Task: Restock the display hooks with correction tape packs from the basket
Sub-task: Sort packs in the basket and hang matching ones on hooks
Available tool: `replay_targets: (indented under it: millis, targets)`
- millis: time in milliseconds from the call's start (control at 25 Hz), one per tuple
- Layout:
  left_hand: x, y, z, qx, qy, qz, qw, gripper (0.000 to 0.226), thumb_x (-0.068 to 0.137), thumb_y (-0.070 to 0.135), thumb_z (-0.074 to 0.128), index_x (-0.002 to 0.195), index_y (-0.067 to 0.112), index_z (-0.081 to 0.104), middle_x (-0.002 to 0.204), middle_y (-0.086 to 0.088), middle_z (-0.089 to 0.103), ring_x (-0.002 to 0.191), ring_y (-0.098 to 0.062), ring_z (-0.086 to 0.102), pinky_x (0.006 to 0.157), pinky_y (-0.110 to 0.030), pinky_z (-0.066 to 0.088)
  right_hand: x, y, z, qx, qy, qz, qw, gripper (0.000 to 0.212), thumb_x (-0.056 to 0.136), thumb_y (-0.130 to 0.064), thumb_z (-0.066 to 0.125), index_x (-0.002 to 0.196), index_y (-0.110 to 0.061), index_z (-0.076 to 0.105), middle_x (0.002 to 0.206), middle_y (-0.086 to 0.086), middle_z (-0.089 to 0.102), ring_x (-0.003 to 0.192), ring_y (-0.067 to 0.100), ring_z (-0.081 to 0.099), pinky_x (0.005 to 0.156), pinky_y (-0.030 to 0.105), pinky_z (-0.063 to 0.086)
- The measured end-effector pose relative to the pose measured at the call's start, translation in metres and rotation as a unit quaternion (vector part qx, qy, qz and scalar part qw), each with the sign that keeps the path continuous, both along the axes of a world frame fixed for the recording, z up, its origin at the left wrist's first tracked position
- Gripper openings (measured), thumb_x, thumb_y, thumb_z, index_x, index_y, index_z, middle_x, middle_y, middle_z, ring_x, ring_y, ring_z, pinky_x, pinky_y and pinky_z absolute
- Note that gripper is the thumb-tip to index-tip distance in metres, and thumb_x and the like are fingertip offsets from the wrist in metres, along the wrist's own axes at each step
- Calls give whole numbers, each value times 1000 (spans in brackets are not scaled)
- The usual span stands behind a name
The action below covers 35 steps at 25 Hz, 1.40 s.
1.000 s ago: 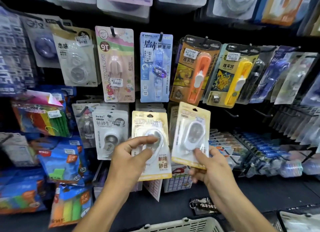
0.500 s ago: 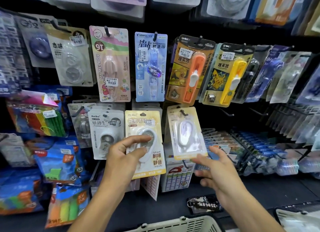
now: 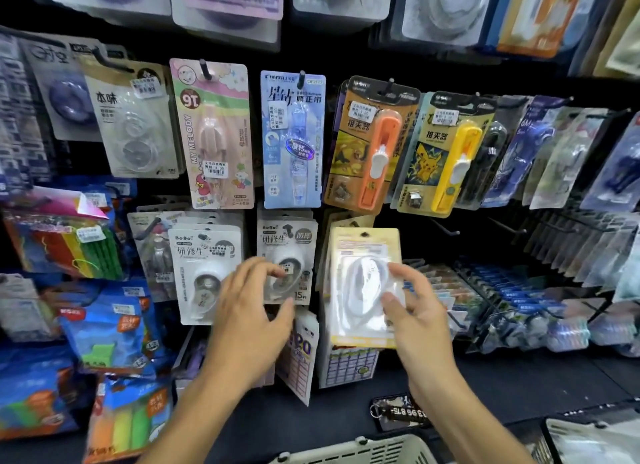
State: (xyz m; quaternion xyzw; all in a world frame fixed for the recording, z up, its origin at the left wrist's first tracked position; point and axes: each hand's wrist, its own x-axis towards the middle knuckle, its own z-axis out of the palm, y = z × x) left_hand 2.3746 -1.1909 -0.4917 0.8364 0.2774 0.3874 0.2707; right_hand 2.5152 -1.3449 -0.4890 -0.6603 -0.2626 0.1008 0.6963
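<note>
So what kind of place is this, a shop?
Most likely a stationery shop aisle: price-stickered correction tape packs hang on display hooks across a black wall, and a shopping basket sits below the person's hands.

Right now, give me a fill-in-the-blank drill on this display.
1. The right hand grips a ____-backed tape pack.
2. The yellow push clipper hangs to the ____ of the orange one.
3. The basket sits at the ____ edge of view.

Missing: yellow; right; bottom
</note>
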Motion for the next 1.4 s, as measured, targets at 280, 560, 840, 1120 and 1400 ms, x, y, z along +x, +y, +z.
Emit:
replay_targets:
  millis: [280, 560, 840, 1120, 1400]
  targets:
    - [-10, 23, -6, -3, 144, 26, 989, 71, 95, 27, 67, 158, 28, 33, 172, 6, 11, 159, -14, 4, 128, -39, 8, 20, -6, 1, -54, -59, -29, 996, 37, 103, -18, 54, 113, -52, 65, 115, -26, 68, 109, 2, 63, 80, 23, 50]
    - [-19, 14, -9, 48, 101, -7, 994, 50, 95, 13, 67, 144, 22, 58, 164, 4, 35, 154, -16, 27, 123, -32, 19, 46, 32, -9, -187, -42, 22, 981, 67, 96, 2, 55, 144, -44, 46, 156, -5, 37, 73, 21, 64, 46, 19, 47]
    - [-26, -4, -56, 24, 303, -136, 943, 25, 92, 25, 67, 115, 28, 74, 109, 4, 76, 103, -22, 68, 88, -30, 51, 21, 28, -114, -248, 33, 19, 968, 55, 90, 5, 64, 139, -18, 53, 126, 1, 52, 86, 15, 60, 58, 17, 49]
    - [-70, -38, -261, -241, 589, -221, 739, 42, 93, 27, 71, 134, 20, 62, 124, -4, 66, 105, -21, 61, 85, -25, 46, -91, -54, -329, -630, 72, 331, 698, 54, 89, -26, 73, 138, -13, 52, 143, 7, 53, 121, 23, 57, 90, 26, 43]
    - [-86, -72, -350, -333, 594, -200, 704, 57, 81, 26, 82, 134, 27, 60, 129, 3, 66, 107, -15, 64, 86, -27, 50, -124, -64, -375, -516, 226, 243, 790, 23, 84, -14, 78, 102, -19, 65, 101, 3, 73, 71, 6, 65, 59, 16, 53]
